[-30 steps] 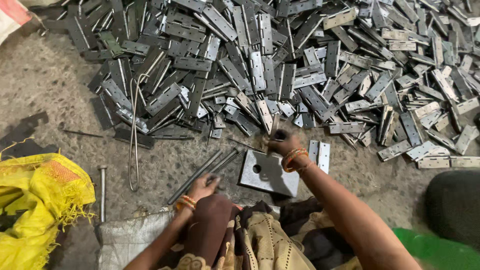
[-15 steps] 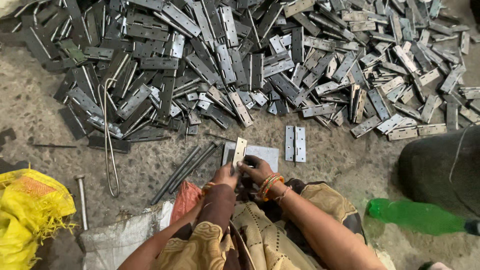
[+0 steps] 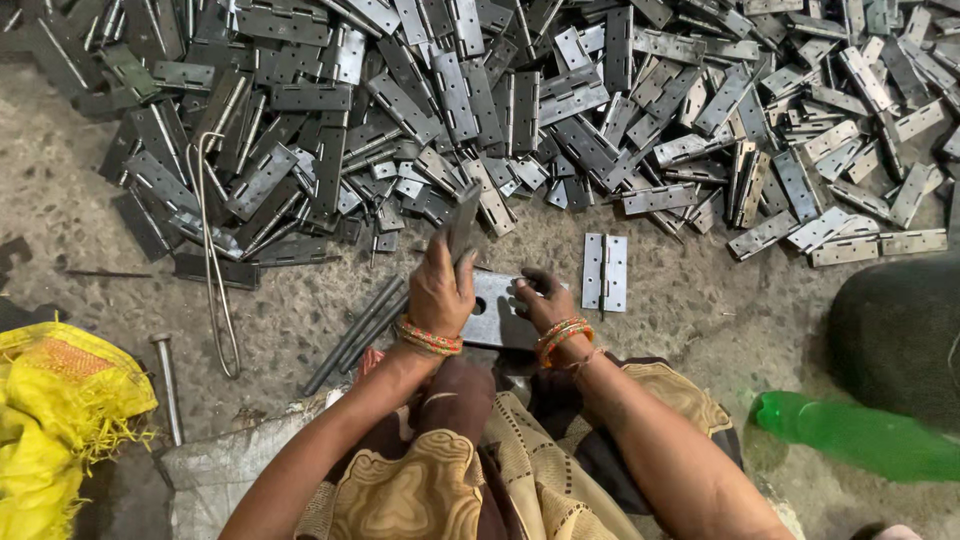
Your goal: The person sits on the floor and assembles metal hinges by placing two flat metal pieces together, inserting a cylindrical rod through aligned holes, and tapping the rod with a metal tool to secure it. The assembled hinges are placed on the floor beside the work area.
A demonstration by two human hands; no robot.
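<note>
Since half a second ago, left hand (image 3: 440, 290) has been raised, clenched on an upright hinge leaf (image 3: 462, 222) at 12 o'clock of the square steel plate (image 3: 495, 318); right hand (image 3: 545, 300) is rested open-fingered on that plate's 3 o'clock edge, nothing grasped; finished hinge (image 3: 605, 271) lies just beside; hinge pile (image 3: 520, 110) beyond; step judged as positioning the leaf; lowering onto the plate is called for.

Hinge leaf (image 3: 463, 222), in the left hand's fingers (image 3: 440, 262): dull grey metal. Base plate (image 3: 492, 322) under the fingers: smooth matt steel. Hinge pile (image 3: 520, 100) beyond the fingers: bare metal, some pieces brighter. Floor (image 3: 680, 310): rough concrete. Bangles (image 3: 430, 338): glossy. Sack (image 3: 50, 400): woven yellow plastic. Bottle (image 3: 860, 435): green translucent plastic.
</note>
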